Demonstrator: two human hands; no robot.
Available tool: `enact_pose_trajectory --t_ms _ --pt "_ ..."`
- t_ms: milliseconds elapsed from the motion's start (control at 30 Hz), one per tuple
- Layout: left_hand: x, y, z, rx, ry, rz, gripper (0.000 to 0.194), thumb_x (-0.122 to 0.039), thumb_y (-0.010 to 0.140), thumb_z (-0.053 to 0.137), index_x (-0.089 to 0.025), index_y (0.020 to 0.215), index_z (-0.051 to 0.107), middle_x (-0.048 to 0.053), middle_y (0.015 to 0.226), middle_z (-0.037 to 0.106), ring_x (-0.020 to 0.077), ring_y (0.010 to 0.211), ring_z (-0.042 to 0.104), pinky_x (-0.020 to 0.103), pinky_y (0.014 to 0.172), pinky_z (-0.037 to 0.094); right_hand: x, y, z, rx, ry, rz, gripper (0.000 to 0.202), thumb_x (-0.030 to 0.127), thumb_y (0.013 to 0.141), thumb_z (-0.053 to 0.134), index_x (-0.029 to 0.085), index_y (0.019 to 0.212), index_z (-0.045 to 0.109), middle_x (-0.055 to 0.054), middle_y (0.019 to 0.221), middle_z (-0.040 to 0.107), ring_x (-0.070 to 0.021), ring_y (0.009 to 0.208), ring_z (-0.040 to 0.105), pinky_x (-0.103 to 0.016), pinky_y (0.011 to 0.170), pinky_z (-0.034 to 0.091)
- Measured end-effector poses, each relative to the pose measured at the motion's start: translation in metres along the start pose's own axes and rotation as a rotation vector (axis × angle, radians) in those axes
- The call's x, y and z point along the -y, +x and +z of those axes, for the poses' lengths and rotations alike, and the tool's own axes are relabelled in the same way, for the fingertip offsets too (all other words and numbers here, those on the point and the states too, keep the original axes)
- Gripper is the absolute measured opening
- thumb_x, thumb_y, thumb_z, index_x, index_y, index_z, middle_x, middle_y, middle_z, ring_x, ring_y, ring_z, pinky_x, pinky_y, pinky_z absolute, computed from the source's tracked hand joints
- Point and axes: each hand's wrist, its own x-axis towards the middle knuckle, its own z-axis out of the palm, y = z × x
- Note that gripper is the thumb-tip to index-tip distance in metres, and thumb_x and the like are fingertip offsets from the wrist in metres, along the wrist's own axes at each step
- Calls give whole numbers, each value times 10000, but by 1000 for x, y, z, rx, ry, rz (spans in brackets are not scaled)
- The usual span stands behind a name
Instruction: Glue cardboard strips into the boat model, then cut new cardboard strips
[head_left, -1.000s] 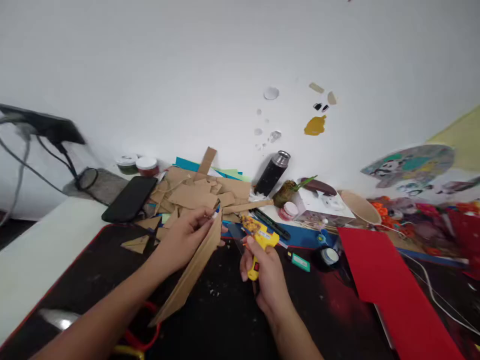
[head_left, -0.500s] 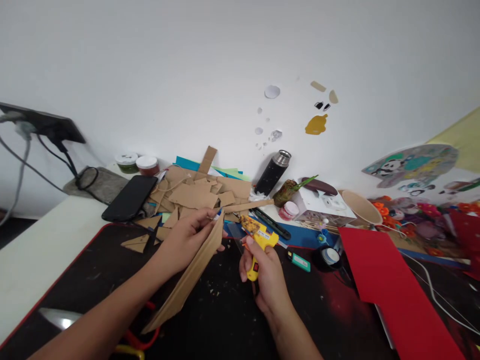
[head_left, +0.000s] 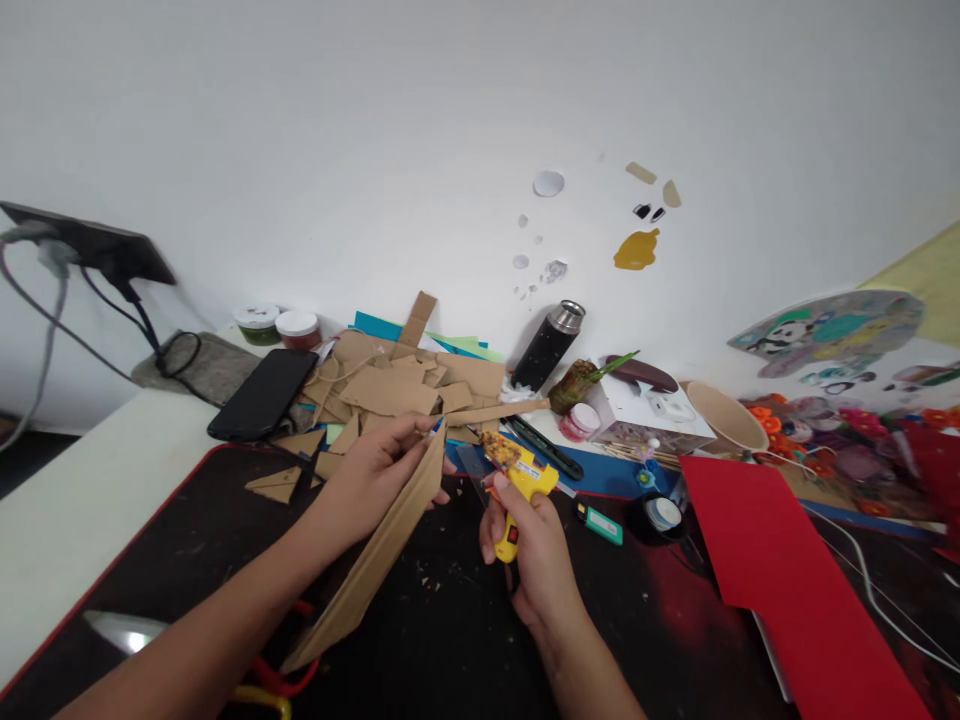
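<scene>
Moved: almost nothing; both hands stay put, and the view has slid a tiny bit.
Left hand [head_left: 375,478]: fingers pinch the top of the long cardboard strip [head_left: 375,560], held on edge over the black mat [head_left: 187,545].
Right hand [head_left: 534,560]: wrapped around the yellow glue gun [head_left: 517,480], just beside the strip.
Feel: the strip looks light, stiff and bendy; best held near its ends.
Around: cardboard scraps [head_left: 390,385], phone [head_left: 262,393], flask [head_left: 551,345], red paper [head_left: 780,570], white wall.

Left hand [head_left: 371,485] holding cardboard strip [head_left: 375,560], right hand [head_left: 529,545] gripping glue gun [head_left: 519,478]
</scene>
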Motion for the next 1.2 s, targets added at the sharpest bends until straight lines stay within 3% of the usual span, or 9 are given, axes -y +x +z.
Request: enact_pose_trajectory --t_ms 133,300,467,700,800,1033,1200 --pt "-1 0 0 -6 -7 -2 691 -810 751 846 -207 1034 662 37 848 814 215 586 787 294 538 627 -1 0 0 17 -18 3 686 718 730 913 187 494 548 35 420 476 -69 351 416 -228 435 275" --pt "0 2 -2 -44 28 9 697 -870 787 766 -199 945 662 75 861 827 244 643 812 295 550 617 0 0 1 6 -9 9 652 718 711 926 180 547 597 44 430 484 -77 353 429 -228 434 274" --pt "-1 2 -3 -67 -13 0 746 -818 740 846 -222 1147 658 69 909 849 259 665 820 326 590 632 -2 0 1 22 -17 11 667 718 735 913 184 523 574 40 425 479 -77 357 425 -231 436 280" --pt "-3 0 0 -66 51 46 610 -809 856 751 -210 892 637 42 795 797 222 628 785 291 565 594 -3 -2 2 29 -27 2 630 703 762 902 182 578 601 45 433 492 -78 354 434 -233 444 273" --pt "-2 -2 0 -56 82 66 607 -804 867 744 -205 902 659 51 815 799 220 639 784 292 578 598 -5 -1 1 45 -42 1 648 714 784 878 191 558 570 30 418 498 -86 351 443 -238 441 263" --pt "0 2 -2 -60 -37 28 640 -819 812 786 -219 970 628 1 800 753 190 598 749 270 535 556 -15 3 -4 32 -39 -1 564 686 829 864 164 713 684 42 434 525 -100 347 475 -235 438 252" --pt "2 9 -6 -76 -102 -43 576 -694 784 844 -221 1027 623 -34 730 701 158 553 680 244 503 480 -18 4 -6 42 -30 -12 627 702 827 861 183 597 594 36 424 510 -92 346 460 -231 436 261"
